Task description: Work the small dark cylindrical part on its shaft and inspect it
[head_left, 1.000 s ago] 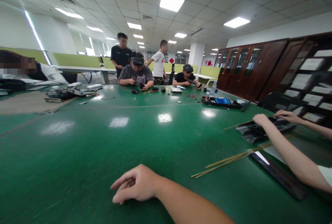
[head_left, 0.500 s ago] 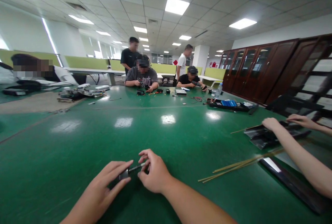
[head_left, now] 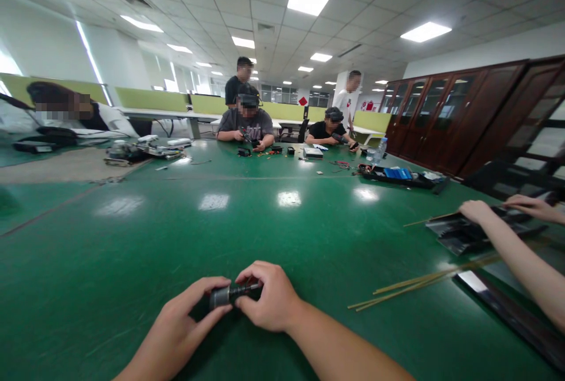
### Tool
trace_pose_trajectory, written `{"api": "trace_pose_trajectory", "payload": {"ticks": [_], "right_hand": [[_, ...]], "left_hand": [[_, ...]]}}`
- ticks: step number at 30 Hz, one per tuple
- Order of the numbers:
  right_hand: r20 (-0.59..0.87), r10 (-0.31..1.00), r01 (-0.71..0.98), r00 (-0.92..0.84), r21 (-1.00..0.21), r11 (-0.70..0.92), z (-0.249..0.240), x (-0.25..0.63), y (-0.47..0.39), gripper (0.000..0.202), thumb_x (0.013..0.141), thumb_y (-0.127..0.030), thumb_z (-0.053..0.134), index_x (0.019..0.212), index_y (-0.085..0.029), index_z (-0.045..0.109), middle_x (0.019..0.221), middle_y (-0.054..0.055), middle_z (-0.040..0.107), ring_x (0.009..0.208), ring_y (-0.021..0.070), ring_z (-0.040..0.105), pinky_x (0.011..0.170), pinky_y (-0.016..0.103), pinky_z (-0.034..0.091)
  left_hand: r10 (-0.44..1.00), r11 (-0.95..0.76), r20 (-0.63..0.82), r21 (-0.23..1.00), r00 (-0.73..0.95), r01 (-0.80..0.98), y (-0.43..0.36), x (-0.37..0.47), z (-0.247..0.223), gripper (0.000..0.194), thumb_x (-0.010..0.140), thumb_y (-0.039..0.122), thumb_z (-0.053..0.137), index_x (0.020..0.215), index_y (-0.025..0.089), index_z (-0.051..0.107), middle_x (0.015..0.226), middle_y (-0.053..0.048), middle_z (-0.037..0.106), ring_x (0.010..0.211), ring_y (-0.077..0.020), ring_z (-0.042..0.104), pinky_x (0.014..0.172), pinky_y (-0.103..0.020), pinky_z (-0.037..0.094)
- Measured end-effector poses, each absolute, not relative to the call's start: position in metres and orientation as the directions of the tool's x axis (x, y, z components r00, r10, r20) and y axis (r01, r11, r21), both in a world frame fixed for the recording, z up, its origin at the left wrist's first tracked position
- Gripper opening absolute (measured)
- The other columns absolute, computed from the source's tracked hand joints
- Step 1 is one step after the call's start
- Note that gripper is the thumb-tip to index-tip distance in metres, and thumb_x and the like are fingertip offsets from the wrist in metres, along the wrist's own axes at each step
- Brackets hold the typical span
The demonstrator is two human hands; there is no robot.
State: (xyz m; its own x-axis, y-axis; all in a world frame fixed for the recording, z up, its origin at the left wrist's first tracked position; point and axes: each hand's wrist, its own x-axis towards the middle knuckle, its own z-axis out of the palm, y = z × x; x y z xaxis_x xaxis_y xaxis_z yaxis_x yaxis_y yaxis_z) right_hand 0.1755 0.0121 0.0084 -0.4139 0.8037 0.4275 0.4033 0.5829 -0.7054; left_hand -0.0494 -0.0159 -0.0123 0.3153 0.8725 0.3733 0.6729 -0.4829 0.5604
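In the head view, a small dark cylindrical part with a thin shaft (head_left: 220,297) is held between my hands, low over the green table (head_left: 176,239). My left hand (head_left: 188,319) pinches the thick body between thumb and fingers. My right hand (head_left: 273,297) is closed on the shaft end, its thumb close to the metal collar. The shaft points right and slightly up, its tip partly hidden by my right fingers. Both hands are close together near the table's front edge.
To the right, thin yellowish rods (head_left: 397,287) lie beside a long black piece (head_left: 498,310). A co-worker's hands (head_left: 479,211) work on a black tray-like part (head_left: 459,234). Farther back are a water bottle (head_left: 380,150), a black tray (head_left: 392,175) and electronic parts (head_left: 128,151).
My right hand has closed further round the shaft, its fingers now curled over the end. The view has shifted slightly, and the standing person in white has moved right.
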Motion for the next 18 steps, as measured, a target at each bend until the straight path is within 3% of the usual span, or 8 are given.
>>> {"api": "trace_pose_trajectory", "payload": {"ticks": [18], "right_hand": [[0.484, 0.757, 0.367, -0.440, -0.672, 0.643, 0.0041, 0.1737, 0.0089, 0.016, 0.075, -0.024, 0.068, 0.090, -0.021, 0.070, 0.083, 0.001, 0.069, 0.073, 0.0147, 0.064, 0.069, 0.024, 0.046]], "left_hand": [[0.844, -0.527, 0.409, 0.516, 0.345, 0.675, -0.0189, -0.0517, -0.0186, 0.040, 0.089, 0.036, 0.065, 0.126, 0.030, 0.050, 0.120, -0.001, 0.063, 0.112, -0.0192, 0.060, 0.098, -0.029, 0.049]]}}
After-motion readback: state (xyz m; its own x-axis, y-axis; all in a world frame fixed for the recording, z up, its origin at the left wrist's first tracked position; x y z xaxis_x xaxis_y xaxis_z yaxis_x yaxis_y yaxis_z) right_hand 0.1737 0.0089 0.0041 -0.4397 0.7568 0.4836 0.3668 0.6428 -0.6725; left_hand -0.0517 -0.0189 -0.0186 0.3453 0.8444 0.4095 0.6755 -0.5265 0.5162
